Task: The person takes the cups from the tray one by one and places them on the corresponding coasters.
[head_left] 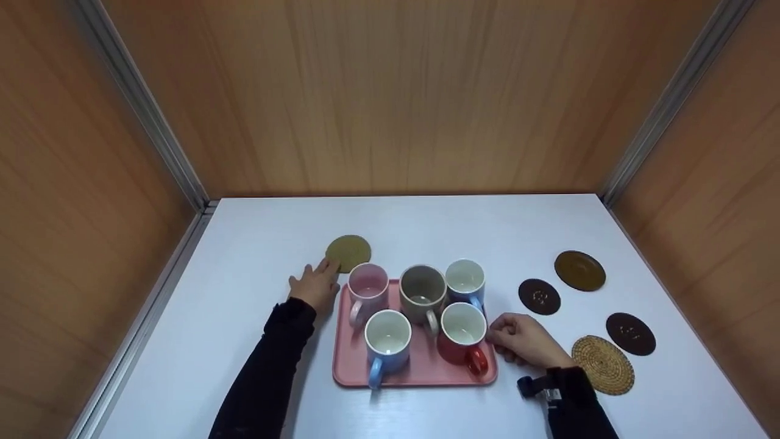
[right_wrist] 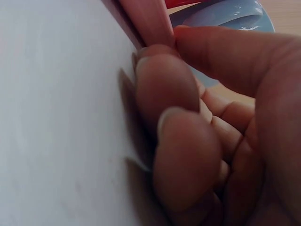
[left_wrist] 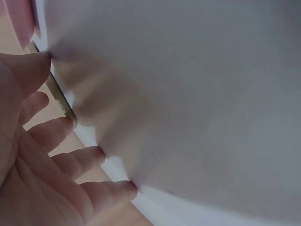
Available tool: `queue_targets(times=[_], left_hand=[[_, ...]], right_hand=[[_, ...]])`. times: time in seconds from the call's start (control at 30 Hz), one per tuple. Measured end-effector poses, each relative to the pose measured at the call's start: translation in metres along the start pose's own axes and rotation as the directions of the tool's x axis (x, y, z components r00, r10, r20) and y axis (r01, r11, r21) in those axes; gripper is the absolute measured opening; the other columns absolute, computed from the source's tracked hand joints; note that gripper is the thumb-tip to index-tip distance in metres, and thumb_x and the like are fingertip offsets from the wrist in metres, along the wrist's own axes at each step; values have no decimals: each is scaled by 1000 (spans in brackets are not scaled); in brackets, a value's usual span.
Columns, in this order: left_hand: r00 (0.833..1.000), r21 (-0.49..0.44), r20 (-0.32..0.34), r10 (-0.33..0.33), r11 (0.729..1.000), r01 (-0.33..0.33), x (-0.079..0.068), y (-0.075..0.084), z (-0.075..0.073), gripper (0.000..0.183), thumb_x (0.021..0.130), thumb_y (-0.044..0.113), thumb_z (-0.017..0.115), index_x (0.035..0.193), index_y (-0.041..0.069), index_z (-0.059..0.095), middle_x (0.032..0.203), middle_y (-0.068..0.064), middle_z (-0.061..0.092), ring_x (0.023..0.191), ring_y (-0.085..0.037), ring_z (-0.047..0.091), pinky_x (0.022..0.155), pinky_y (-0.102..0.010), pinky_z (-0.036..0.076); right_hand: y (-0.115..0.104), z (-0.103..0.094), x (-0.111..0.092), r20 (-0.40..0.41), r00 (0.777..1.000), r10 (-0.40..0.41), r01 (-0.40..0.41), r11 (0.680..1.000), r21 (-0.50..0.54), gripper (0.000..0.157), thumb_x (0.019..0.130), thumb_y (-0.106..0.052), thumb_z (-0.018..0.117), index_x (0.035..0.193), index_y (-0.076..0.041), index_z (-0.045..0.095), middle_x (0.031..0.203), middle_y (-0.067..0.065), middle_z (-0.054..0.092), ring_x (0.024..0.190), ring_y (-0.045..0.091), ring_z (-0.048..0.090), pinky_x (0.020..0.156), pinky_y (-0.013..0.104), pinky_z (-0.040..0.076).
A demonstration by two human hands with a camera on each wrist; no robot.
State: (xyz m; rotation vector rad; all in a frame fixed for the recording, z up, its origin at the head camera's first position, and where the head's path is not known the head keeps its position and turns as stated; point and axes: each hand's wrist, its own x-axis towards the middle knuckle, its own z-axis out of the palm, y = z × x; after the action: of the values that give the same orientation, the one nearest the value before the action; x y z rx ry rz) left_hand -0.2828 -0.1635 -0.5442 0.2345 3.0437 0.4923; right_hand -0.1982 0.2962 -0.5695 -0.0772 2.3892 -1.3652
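Note:
A pink tray (head_left: pixel 426 377) carries several mugs: a pink mug (head_left: pixel 368 286), a grey mug (head_left: pixel 421 289) and a blue mug (head_left: pixel 465 281) at the back, with another blue mug (head_left: pixel 388 341) and a red mug (head_left: pixel 457 347) in front. My left hand (head_left: pixel 315 285) lies beyond the tray's left side, fingers spread, its fingertips at the edge of an olive-green round coaster (head_left: pixel 349 251). In the left wrist view its fingertips (left_wrist: pixel 120 188) rest on the white surface. At the tray's right edge (right_wrist: pixel 150 21), my right hand (head_left: pixel 525 338) pinches the rim between thumb and curled fingers.
On the right of the white table (head_left: pixel 274 219) lie two dark coasters (head_left: pixel 539 297), a brown round plate-like disc (head_left: pixel 580 271) and a woven round coaster (head_left: pixel 604 366) beside my right wrist. Wooden panels (head_left: pixel 390 97) enclose the table at the back and sides.

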Motion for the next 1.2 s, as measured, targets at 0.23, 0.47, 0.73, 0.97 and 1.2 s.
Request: queue_targets(times=[0.23,0.47,0.73,0.97,1.2], left_hand=[[996,95,-81,31,995,-23,4,3,10,50,105,20,63,154,10,56,161,-11,55,140,-54,53,101,-83,43],[1000,61,-9,11,998,-10,-2,7,2,53,107,20,62,157,9,52,161,-15,55,146,-55,48,106,-85,37],[999,54,-25,45,998,-44,-5,2,6,51,106,21,64,156,14,54,159,-18,56,143,-57,50,101,-87,38],[998,80,35,43,996,-46,-4,5,2,50,107,22,62,156,15,53,161,-19,52,143,-57,49,99,-86,41],[996,67,87,9,998,-15,0,0,-1,56,106,27,63,159,16,49,165,-19,47,148,-57,44,101,-88,38]], right_hand=[[1,-1,0,4,1000,-19,19,1000,-6,33,98,-38,77,108,-7,71,74,1,67,59,13,59,54,27,50],[1,-1,0,10,1000,-13,13,1000,-2,35,98,-40,77,109,-7,71,74,1,67,59,13,59,54,27,50],[1,0,1,11,1000,-10,10,1000,-2,34,99,-39,76,110,-7,71,74,1,67,59,13,59,54,27,50],[2,0,0,0,1000,-21,21,1000,-5,34,100,-39,75,112,-7,70,74,1,67,58,13,59,54,27,50],[1,0,-1,-1,1000,2,-2,1000,24,36,100,-39,75,113,-7,70,75,1,68,59,13,59,53,26,49]])
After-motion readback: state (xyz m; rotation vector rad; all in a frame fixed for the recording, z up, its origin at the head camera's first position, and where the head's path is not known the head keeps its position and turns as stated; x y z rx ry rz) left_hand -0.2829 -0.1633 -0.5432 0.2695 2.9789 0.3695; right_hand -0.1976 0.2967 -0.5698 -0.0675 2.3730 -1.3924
